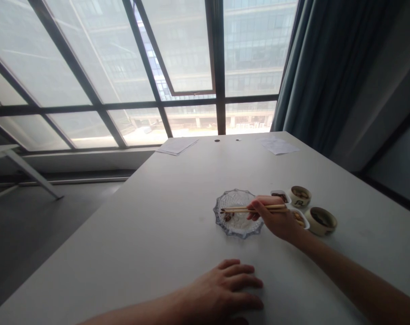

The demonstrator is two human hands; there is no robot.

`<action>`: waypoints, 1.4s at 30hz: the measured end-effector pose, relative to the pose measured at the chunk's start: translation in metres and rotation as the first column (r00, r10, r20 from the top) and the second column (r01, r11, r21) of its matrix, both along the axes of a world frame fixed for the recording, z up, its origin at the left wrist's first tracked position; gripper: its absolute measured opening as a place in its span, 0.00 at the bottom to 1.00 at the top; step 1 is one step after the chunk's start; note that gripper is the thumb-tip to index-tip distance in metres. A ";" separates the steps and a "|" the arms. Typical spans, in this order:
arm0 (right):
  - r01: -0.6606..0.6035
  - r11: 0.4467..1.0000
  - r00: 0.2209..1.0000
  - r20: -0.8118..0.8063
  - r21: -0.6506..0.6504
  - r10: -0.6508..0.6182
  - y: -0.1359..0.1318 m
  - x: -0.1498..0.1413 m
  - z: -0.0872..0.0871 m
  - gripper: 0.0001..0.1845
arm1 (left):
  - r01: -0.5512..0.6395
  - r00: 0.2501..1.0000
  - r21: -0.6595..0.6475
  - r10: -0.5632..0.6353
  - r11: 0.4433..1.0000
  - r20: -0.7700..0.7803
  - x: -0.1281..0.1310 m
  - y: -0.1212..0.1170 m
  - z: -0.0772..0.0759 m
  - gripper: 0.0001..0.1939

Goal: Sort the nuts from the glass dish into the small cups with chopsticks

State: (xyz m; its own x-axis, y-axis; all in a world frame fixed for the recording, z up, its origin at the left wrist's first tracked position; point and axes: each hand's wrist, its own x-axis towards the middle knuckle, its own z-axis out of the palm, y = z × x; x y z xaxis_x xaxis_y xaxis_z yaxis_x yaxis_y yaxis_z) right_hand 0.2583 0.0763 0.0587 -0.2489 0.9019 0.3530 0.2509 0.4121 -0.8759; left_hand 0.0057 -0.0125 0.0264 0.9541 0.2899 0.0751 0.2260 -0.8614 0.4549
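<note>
- **Grip:** right hand [274,219] clenched on a pair of wooden chopsticks [250,209], pinched between thumb and fingers, the pair held almost level.
- **Tips:** they reach over the left part of the cut-glass plate [225,228], just above a dark brown morsel [228,217]. Can't tell if they're clamping it or only beside it.
- **Axis:** chopsticks run roughly left-right across the view, and the morsel lies under the tip end, on the far side of the plate from the right hand. Its own long axis is too small to read.
- **Nearer hand:** right, which is over the plate's right edge. Left hand [225,285] is released, palm down and fingers spread on the table, holding nothing, well toward the wearer from the plate.
- **Plate:** clear glass, scalloped rim, faceted pattern.
- **Right of plate:** two small white rectangular dishes, one with dark food [280,196], one with tan pieces [298,218], the latter just beside the right hand.
- **Beyond those dishes:** two round cream cups with dark contents, one [300,197] farther from the wearer, one [321,221] farther right.
- **Surface:** smooth white table [147,234] under the plate.
- **Far beyond plate:** loose paper sheets [177,146] [278,146] near the table's far edge, then a dark-framed window [191,67].
</note>
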 end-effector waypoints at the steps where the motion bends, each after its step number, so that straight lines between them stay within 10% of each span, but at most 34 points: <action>1: 0.013 1.000 1.000 -0.014 -0.013 -0.013 0.000 -0.001 -0.001 0.30 | -0.001 1.000 -0.001 0.001 1.000 -0.002 0.000 0.000 0.000 0.18; 34: 0.137 0.990 0.985 -0.098 -0.026 -0.139 0.002 -0.005 -0.007 0.30 | 0.003 1.000 0.025 -0.003 1.000 0.017 -0.003 -0.001 -0.002 0.20; 42: 0.353 0.935 0.922 -0.176 0.020 -0.344 -0.006 0.036 0.058 0.29 | -0.002 1.000 -0.027 0.002 1.000 0.007 -0.004 -0.001 0.000 0.20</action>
State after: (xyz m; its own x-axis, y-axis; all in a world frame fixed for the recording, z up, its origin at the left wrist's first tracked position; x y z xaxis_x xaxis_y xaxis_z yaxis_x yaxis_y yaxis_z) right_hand 0.2946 0.0704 0.1166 0.1447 0.9007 0.4097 0.2390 0.3700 -0.8978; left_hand 0.0019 -0.0131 0.0264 0.9530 0.2939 0.0739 0.2244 -0.8483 0.4796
